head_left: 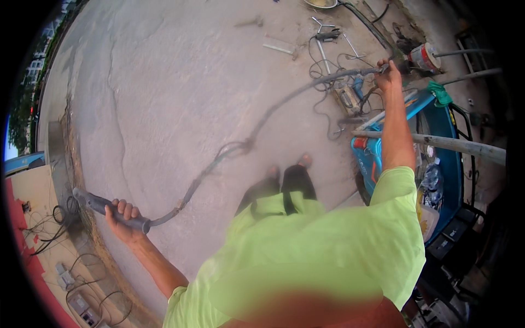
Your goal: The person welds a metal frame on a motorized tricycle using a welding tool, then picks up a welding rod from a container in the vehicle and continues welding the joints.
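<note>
Left hand [124, 221], out at the left side of the view: fingers [128, 210] wrapped round a dark cylindrical handle [98, 204], which lies tilted, its far end up and to the left. A long dark hose [284, 102] leaves the handle's lower right end, rises across the view above the pale concrete floor [180, 109], and reaches the right hand [388, 77] at upper right. A loop shows in the hose near mid-length. Right arm extended; right fingers closed on the hose near its upper right end; the exact grip is too small to read. Just beyond the right hand: a red-and-white bucket [425, 58] on its side. Left of the right forearm, on the floor: a yellowish box-shaped device [345, 98], thin looped cables and a metal T-shaped tool [322, 54]. Below the right hand: a blue bin [458, 183] with clear plastic [432, 183] inside, a green cloth [439, 94] at its upper edge, and a wooden pole [462, 147] across it, passing close to the right forearm. Far left: a beige ledge [35, 194] with black cables.
</note>
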`<action>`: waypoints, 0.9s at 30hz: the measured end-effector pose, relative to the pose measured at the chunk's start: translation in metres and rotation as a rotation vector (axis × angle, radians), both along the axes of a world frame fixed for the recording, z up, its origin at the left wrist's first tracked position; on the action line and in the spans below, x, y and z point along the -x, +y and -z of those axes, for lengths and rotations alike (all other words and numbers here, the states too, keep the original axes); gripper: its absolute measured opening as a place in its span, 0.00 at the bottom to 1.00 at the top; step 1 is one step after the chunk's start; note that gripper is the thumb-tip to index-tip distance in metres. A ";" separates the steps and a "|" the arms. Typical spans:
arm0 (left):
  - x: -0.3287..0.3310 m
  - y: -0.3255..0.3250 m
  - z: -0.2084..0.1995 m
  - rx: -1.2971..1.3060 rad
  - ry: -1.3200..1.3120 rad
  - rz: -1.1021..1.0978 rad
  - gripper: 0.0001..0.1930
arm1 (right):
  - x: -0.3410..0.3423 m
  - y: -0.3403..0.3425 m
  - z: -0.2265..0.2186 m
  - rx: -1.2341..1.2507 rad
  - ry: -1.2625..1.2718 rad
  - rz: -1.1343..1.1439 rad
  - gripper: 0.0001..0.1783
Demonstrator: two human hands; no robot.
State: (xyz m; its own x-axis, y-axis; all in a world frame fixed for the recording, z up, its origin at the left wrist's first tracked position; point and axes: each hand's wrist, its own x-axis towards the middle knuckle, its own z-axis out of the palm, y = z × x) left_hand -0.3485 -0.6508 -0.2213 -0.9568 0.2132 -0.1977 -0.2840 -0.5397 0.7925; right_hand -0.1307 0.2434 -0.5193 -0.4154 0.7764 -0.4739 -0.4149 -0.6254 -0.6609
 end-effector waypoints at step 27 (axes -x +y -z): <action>-0.050 0.252 0.117 0.239 -0.368 0.135 0.14 | 0.019 0.143 0.011 -0.224 -0.234 0.088 0.14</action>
